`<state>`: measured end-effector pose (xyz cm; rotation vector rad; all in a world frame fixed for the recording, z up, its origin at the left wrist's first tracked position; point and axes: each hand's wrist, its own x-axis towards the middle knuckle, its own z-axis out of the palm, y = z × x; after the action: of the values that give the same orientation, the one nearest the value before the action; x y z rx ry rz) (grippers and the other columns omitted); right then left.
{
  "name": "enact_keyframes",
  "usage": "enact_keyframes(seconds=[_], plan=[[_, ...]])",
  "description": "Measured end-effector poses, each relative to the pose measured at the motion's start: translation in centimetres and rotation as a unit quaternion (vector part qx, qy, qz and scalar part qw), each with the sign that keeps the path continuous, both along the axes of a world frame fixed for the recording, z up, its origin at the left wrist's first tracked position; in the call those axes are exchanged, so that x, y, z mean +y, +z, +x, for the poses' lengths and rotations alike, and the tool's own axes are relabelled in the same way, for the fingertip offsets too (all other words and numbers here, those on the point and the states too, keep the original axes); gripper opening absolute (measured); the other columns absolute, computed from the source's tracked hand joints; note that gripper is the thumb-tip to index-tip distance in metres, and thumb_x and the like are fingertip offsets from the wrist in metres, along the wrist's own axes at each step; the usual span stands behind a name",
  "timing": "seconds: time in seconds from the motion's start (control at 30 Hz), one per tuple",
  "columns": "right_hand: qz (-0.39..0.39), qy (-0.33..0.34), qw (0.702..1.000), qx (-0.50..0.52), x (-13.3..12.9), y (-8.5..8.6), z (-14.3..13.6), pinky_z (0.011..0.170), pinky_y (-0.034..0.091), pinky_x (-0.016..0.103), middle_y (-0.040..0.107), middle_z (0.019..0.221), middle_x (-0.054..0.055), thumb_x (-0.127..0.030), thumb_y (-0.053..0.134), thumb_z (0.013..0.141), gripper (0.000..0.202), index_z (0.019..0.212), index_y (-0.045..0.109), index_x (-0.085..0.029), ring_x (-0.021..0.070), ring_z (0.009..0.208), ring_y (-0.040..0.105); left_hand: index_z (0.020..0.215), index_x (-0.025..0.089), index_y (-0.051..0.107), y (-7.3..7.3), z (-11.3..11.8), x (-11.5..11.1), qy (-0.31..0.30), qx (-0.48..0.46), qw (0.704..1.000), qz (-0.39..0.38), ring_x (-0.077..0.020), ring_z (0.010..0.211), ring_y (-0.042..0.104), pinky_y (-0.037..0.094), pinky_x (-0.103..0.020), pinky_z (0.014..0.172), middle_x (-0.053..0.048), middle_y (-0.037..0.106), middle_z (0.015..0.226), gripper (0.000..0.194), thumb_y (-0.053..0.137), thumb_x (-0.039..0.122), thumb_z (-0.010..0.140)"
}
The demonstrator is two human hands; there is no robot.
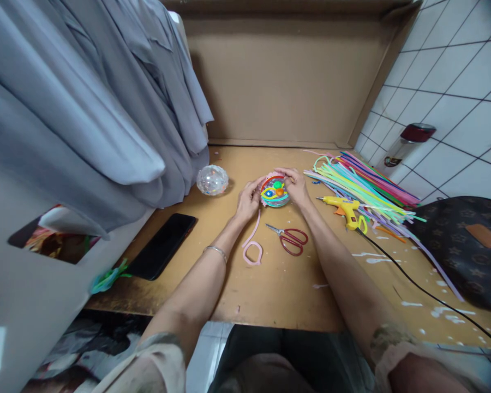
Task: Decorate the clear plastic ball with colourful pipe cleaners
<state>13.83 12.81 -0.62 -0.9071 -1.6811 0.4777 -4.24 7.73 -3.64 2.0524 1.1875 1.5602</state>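
Note:
Between my two hands is a small round clear bowl-like piece (275, 203) with a pink fuzzy strip along its left and top rim. Red, yellow and blue-green strips and green, orange and blue bits show inside it. My left hand (249, 197) grips its left rim with the fingertips. At the upper right rim, my right hand (295, 185) pinches the edge with bent fingers. A pink pipe cleaner (252, 254) trails from the piece and curls on the table. Just below the hands lie red-handled scissors (290, 240), blades slightly apart.
A clear ball-like bowl (213, 180) stands to the left, near a black phone (163, 245). Many coloured pipe cleaners (364, 183) lie at right beside a yellow glue gun (346, 210) with a black cord. A brown bag (466, 251) rests at far right; grey cloth (106, 98) hangs at left.

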Motion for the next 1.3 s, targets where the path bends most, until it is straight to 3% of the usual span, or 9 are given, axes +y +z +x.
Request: enact_keyframes(seconds=[0.1, 0.23, 0.6, 0.83, 0.97, 1.07, 1.17, 1.3], plan=[[-0.028, 0.010, 0.999, 0.024, 0.2, -0.2, 0.0, 0.103, 0.047, 0.043, 0.069, 0.113, 0.007, -0.016, 0.045, 0.077, 0.047, 0.117, 0.068, -0.024, 0.0209, 0.105, 0.062, 0.134, 0.016, 0.059, 0.0, 0.0, -0.1, 0.003, 0.001, 1.000, 0.001, -0.0234, 0.093, 0.061, 0.049, -0.039, 0.089, -0.013, 0.069, 0.108, 0.047, 0.044, 0.040, 0.097], [-0.074, 0.014, 0.995, 0.072, 0.6, -0.5, -0.1, 0.098, 0.049, 0.042, 0.068, 0.106, 0.006, -0.017, 0.049, 0.076, 0.056, 0.130, 0.058, -0.025, 0.0196, 0.098, 0.061, 0.134, 0.017, 0.059, 0.0, 0.0, 0.0, -0.001, -0.002, 1.000, 0.005, -0.0239, 0.096, 0.061, 0.049, -0.039, 0.091, -0.013, 0.068, 0.110, 0.049, 0.043, 0.044, 0.097], [-0.093, -0.006, 0.989, 0.117, 1.1, -0.6, 0.0, 0.095, 0.050, 0.040, 0.068, 0.099, 0.005, -0.016, 0.049, 0.069, 0.058, 0.126, 0.057, -0.023, 0.0178, 0.089, 0.061, 0.142, 0.017, 0.050, -0.7, -0.1, 0.4, 0.011, -0.047, 0.999, -0.022, -0.0202, 0.081, 0.059, 0.050, -0.036, 0.084, -0.008, 0.066, 0.093, 0.061, 0.046, 0.055, 0.094], [-0.094, -0.010, 0.987, 0.133, 1.0, -0.4, 0.2, 0.098, 0.049, 0.042, 0.069, 0.096, 0.005, -0.017, 0.053, 0.068, 0.055, 0.123, 0.059, -0.022, 0.0191, 0.092, 0.061, 0.137, 0.013, 0.054, -0.6, -0.1, 0.3, 0.028, -0.052, 0.998, -0.011, -0.0207, 0.086, 0.060, 0.050, -0.038, 0.088, -0.009, 0.066, 0.094, 0.059, 0.043, 0.054, 0.095], [-0.098, -0.007, 0.985, 0.143, 1.1, -0.4, 0.5, 0.098, 0.049, 0.042, 0.069, 0.097, 0.005, -0.027, 0.057, 0.074, 0.048, 0.121, 0.059, -0.024, 0.0202, 0.095, 0.062, 0.126, 0.014, 0.061, -0.7, -0.1, 0.3, 0.053, -0.076, 0.996, -0.013, -0.0219, 0.090, 0.061, 0.050, -0.039, 0.090, -0.010, 0.066, 0.095, 0.054, 0.044, 0.054, 0.094], [-0.118, -0.001, 0.981, 0.156, 1.0, -0.4, 1.0, 0.097, 0.049, 0.042, 0.069, 0.101, 0.007, -0.039, 0.061, 0.076, 0.049, 0.122, 0.059, -0.022, 0.0222, 0.099, 0.062, 0.121, 0.016, 0.063, -1.0, -0.2, 0.7, 0.067, -0.147, 0.986, -0.051, -0.0205, 0.089, 0.063, 0.052, -0.036, 0.085, -0.010, 0.066, 0.101, 0.052, 0.052, 0.057, 0.090], [-0.147, -0.002, 0.972, 0.181, 0.6, -0.5, 1.5, 0.097, 0.048, 0.041, 0.068, 0.112, 0.007, -0.050, 0.059, 0.079, 0.051, 0.122, 0.058, -0.023, 0.0226, 0.108, 0.060, 0.125, 0.019, 0.057, -1.5, -0.4, 1.3, 0.040, -0.242, 0.959, -0.143, -0.0190, 0.091, 0.065, 0.055, -0.031, 0.076, -0.011, 0.064, 0.109, 0.055, 0.055, 0.059, 0.087], [-0.191, 0.008, 0.962, 0.196, -0.6, -1.0, 2.0, 0.099, 0.047, 0.041, 0.063, 0.124, 0.008, -0.058, 0.057, 0.077, 0.063, 0.131, 0.054, -0.025, 0.0232, 0.117, 0.057, 0.136, 0.019, 0.048, -1.8, -0.1, 1.8, -0.013, -0.291, 0.932, -0.217, -0.0234, 0.107, 0.065, 0.055, -0.034, 0.085, -0.016, 0.060, 0.124, 0.072, 0.071, 0.054, 0.077]])
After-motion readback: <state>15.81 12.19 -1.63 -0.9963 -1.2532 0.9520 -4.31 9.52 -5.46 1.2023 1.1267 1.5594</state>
